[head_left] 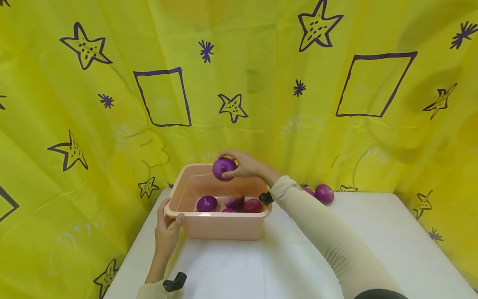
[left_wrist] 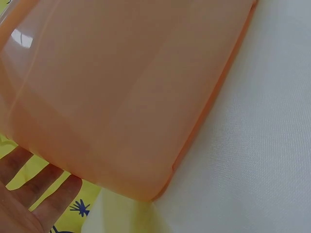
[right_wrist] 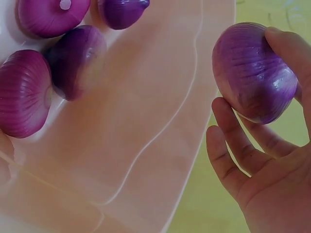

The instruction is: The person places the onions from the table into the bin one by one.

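My right hand [head_left: 244,165] grips a purple-red onion [head_left: 224,168] between thumb and fingers, above the back of a peach plastic basin [head_left: 224,227]. In the right wrist view this held onion [right_wrist: 252,73] is shiny, with a papery skin. Several more onions lie on the basin's floor, among them a dark purple onion [head_left: 207,204] on the left and a redder onion [head_left: 252,205] on the right. My left hand [head_left: 167,232] holds the basin's front-left corner, thumb at the front rim. The left wrist view has its fingers [left_wrist: 58,199] against the basin's outer wall.
The basin stands on a table with a white cloth [head_left: 231,270]. Another onion [head_left: 324,194] sits near the table's back edge on the right, beside one partly hidden by my right sleeve [head_left: 321,228]. A yellow curtain [head_left: 261,74] with drawn stars hangs behind.
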Available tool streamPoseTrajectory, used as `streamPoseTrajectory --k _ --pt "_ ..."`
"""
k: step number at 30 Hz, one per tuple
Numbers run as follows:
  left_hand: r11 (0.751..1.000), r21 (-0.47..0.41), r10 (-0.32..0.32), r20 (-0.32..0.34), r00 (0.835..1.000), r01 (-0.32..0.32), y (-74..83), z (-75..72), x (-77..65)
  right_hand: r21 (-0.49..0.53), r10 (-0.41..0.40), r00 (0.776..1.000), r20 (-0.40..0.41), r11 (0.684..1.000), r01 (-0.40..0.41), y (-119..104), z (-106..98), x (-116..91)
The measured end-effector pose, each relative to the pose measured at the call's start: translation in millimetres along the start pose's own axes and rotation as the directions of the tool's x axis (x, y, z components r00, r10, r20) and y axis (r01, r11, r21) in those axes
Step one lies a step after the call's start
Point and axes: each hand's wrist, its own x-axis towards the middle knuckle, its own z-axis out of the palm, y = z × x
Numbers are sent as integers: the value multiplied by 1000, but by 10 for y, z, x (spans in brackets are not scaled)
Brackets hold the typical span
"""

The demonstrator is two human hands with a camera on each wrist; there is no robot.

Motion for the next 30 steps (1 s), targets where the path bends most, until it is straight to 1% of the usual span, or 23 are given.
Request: streamPoseTrajectory --k 4,9,12,15,20,25,30 --pt "1000 2 5 1 1000 -5 7 6 -3 -28 -4 1000 2 1000 4 -1 5 -20" --pt "1000 -5 -3 4 1000 3 -26 6 8 -38 5 1000 22 999 -4 19 -11 -47" --pt "1000 -6 -8 3 1000 8 -30 7 9 -42 -9 1000 15 999 10 29 -30 -63" --pt "1000 3 -8 2 1000 8 -20 8 5 -51 -42 999 -3 998 42 38 -47 -74" --pt "1000 12 6 -2 1000 -6 -15 13 0 -53 -67 998 -3 996 67 59 -67 -95" --pt "1000 13 9 16 1000 -9 -20 6 10 -47 -63 998 8 997 63 62 -111 -140" --pt "1000 15 3 40 999 -3 -6 -39 12 -49 -69 997 19 996 70 49 -174 -183"
